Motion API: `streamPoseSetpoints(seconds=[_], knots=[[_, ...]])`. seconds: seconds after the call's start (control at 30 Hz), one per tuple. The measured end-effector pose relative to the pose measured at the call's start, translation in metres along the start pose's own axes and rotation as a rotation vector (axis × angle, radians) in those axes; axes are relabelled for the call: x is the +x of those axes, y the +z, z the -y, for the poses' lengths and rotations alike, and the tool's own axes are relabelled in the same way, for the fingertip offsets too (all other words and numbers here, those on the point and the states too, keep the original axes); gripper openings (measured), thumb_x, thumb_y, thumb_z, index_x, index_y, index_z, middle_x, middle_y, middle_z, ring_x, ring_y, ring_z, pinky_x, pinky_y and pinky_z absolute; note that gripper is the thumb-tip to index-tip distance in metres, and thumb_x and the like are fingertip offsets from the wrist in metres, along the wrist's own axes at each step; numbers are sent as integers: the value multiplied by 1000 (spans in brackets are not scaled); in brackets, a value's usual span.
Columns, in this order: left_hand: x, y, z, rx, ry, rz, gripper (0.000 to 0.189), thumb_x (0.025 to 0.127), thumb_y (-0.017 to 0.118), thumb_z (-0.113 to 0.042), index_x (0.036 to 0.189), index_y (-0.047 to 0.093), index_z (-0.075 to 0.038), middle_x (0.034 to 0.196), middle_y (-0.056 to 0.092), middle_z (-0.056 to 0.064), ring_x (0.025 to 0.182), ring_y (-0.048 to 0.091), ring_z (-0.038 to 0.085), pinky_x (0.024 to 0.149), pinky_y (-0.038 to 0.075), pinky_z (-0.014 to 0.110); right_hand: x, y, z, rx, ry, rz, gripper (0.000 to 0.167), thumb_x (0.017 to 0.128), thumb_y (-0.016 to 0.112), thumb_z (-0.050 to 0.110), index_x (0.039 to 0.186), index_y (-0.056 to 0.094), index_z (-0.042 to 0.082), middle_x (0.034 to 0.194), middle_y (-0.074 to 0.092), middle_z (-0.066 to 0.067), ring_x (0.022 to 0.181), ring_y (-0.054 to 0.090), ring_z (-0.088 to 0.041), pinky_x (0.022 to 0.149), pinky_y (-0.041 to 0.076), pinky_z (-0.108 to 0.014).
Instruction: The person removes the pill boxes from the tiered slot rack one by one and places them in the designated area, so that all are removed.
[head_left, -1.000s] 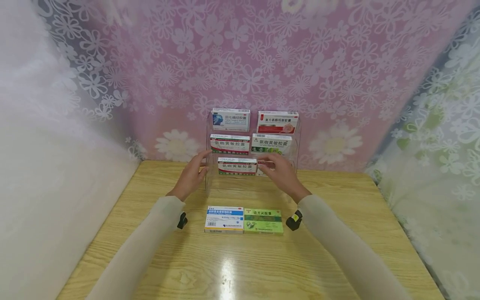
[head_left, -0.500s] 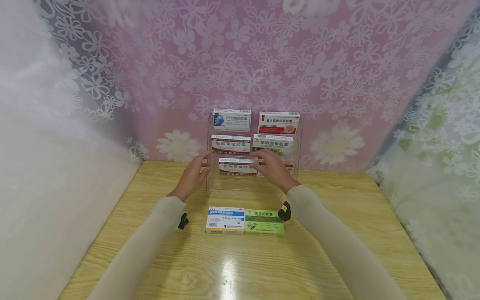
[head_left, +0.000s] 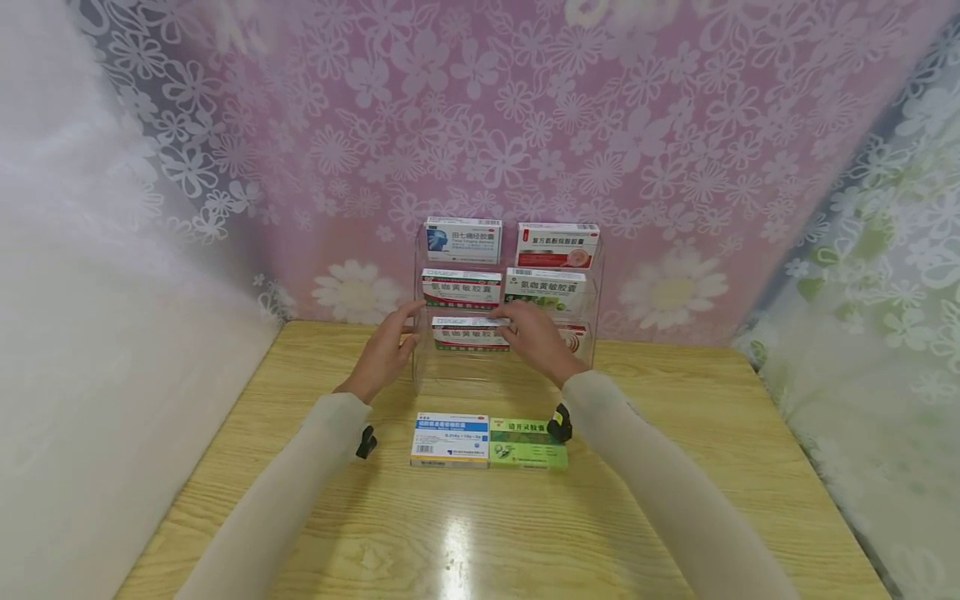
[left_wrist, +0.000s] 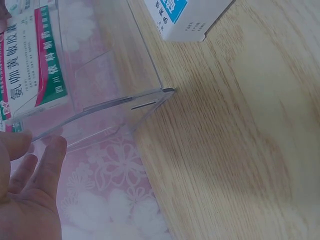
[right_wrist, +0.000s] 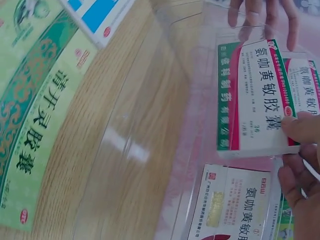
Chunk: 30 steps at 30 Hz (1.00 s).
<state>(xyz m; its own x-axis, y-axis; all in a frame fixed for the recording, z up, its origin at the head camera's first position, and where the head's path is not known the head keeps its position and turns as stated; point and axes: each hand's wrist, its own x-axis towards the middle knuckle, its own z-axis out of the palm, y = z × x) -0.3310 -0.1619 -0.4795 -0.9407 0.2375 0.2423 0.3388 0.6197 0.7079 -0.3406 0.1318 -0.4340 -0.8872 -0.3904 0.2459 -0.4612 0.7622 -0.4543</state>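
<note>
A clear plastic rack (head_left: 457, 371) stands at the back of the table, with medicine boxes in its tiers. My left hand (head_left: 385, 350) holds the rack's left side panel (left_wrist: 100, 112) between thumb and fingers. In the bottom tier, at left, is a white, red and green medicine box (head_left: 465, 335). My right hand (head_left: 536, 342) pinches its right end; the right wrist view shows the thumb (right_wrist: 300, 129) on its front face. Right of it sits another white and red medicine box (head_left: 576, 337), partly hidden behind my right hand.
Above, the rack bears a similar red-green box (head_left: 461, 290), a white-green box (head_left: 546, 287), a blue-white box (head_left: 463, 242) and a red-white box (head_left: 558, 246). Flat on the table before it lie a blue-white box (head_left: 450, 440) and a green box (head_left: 525, 450). A flowered curtain (head_left: 480, 125) hangs behind.
My right hand has shifted left along the bottom tier, and the red-green box there has slid slightly left. More of the box at right now shows. My left hand stays on the rack's side.
</note>
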Motion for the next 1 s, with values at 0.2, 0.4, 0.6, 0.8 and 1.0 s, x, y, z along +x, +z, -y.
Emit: streamPoseSetpoints(seconds=[0.2,0.4,0.6,0.8,1.0], knots=[[1,1,2,6,18,-13,65,112,61,-5,169,37,-25,169,46,12,142,62,37,113,56,58,-5,-11,6,121,-18,-97,27,108,70,14,135,76,14,137,72,-9,117,71,-29,100,64,-46],[2,1,5,12,25,-13,64,112,61,-8,170,37,-25,170,45,11,141,63,37,113,56,58,-18,-22,9,198,-46,-141,27,110,68,13,135,76,13,138,71,-8,131,66,-28,104,64,-44],[1,2,6,13,24,-21,65,112,61,-7,170,37,-25,170,45,12,141,63,37,113,57,58,-39,-30,11,241,-55,-128,28,110,69,16,136,76,12,137,73,-7,129,67,-28,103,64,-45],[0,2,5,0,33,-27,64,112,61,-6,169,38,-23,168,46,15,140,63,38,113,56,58,-69,-24,11,256,-45,-84,26,107,73,15,133,78,13,137,75,-7,127,70,-29,99,65,-48],[0,0,2,-9,18,-11,66,112,61,-5,170,36,-25,169,45,15,142,61,37,113,56,58,-97,-3,6,327,-23,-1,25,107,73,16,131,78,17,137,75,-4,125,72,-26,97,66,-45]])
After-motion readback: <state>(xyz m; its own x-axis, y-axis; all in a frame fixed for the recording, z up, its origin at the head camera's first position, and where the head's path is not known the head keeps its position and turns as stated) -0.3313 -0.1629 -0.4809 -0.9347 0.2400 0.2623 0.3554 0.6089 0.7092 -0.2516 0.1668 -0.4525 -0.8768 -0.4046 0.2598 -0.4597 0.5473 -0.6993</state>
